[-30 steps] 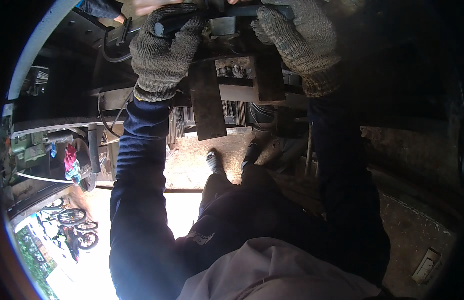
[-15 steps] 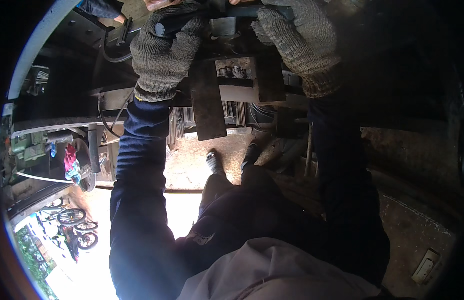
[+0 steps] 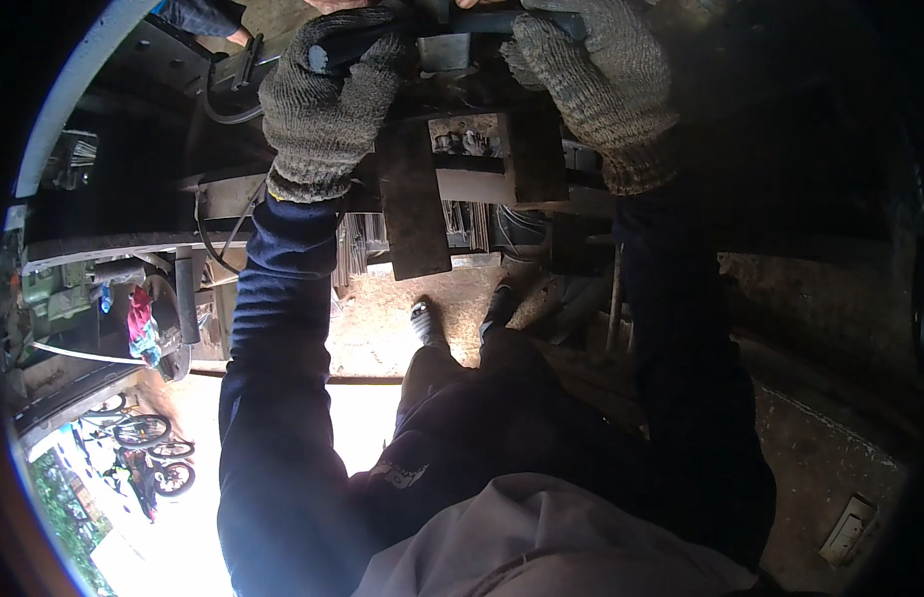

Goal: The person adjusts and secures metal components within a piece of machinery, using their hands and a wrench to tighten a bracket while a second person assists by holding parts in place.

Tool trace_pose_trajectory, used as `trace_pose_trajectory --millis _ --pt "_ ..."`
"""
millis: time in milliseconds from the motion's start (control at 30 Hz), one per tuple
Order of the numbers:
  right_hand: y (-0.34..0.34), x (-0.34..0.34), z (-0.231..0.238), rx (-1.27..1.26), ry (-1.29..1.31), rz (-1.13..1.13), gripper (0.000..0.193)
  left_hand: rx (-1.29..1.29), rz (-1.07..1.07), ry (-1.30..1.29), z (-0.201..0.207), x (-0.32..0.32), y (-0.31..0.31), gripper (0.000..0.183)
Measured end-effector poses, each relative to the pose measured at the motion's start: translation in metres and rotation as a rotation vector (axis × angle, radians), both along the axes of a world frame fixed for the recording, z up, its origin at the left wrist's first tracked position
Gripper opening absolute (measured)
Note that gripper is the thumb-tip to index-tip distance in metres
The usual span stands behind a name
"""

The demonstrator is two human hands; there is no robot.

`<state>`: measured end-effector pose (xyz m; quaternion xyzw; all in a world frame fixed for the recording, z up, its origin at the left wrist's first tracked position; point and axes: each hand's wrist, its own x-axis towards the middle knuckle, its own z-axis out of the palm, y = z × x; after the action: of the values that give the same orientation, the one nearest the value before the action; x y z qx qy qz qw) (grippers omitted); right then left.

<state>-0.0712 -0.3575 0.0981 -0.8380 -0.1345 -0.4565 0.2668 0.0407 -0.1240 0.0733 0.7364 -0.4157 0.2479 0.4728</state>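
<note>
Both my hands wear grey-brown knitted work gloves and are raised at the top of the view. My left hand [image 3: 328, 104] is wrapped around a dark round bar [image 3: 358, 38], whose pale end pokes out beside the fingers. My right hand [image 3: 601, 90] closes around a dark bar section [image 3: 499, 22] on the other side; whether both are one bar I cannot tell. Between the hands sits a small grey metal block [image 3: 445, 52]. Bare fingers [image 3: 333, 5] of another person show at the top edge, close to my left hand.
Below the hands hang dark flat metal plates [image 3: 414, 199] in front of a beam. Bundled thin rods [image 3: 467, 227] stand behind. At left are green machinery [image 3: 59, 298], a pink and blue cloth [image 3: 142, 323] and bicycles [image 3: 144, 433] outside. Another person's arm [image 3: 203, 15] shows at top left.
</note>
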Motion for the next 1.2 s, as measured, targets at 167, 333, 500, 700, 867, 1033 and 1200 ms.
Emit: trace_pose_trajectory --millis 167,333,500,700,867,1033,1200 --pt "-0.002 0.002 -0.002 -0.043 -0.046 -0.006 0.027 -0.01 0.106 -0.038 -0.009 0.003 0.002 0.029" --pt "0.0 0.001 -0.002 -0.012 -0.023 -0.014 0.027 -0.021 0.161 -0.111 -0.012 0.004 0.001 0.032" --pt "0.0 0.001 -0.001 -0.019 -0.002 -0.035 0.026 -0.045 0.096 -0.059 -0.012 0.004 0.001 0.031" --pt "0.0 0.002 0.0 -0.051 -0.03 -0.05 0.025 0.019 0.034 -0.057 -0.002 0.001 0.002 0.031" --pt "0.0 0.002 0.001 -0.052 -0.029 -0.04 0.026 0.0 0.149 -0.065 -0.008 0.001 0.001 0.029" --pt "0.0 0.001 0.0 -0.035 -0.025 -0.013 0.027 0.02 0.125 -0.066 -0.007 0.001 0.003 0.03" --pt "0.0 -0.001 0.001 -0.003 0.001 -0.033 0.027 -0.044 -0.01 0.032 0.001 -0.002 -0.005 0.032"
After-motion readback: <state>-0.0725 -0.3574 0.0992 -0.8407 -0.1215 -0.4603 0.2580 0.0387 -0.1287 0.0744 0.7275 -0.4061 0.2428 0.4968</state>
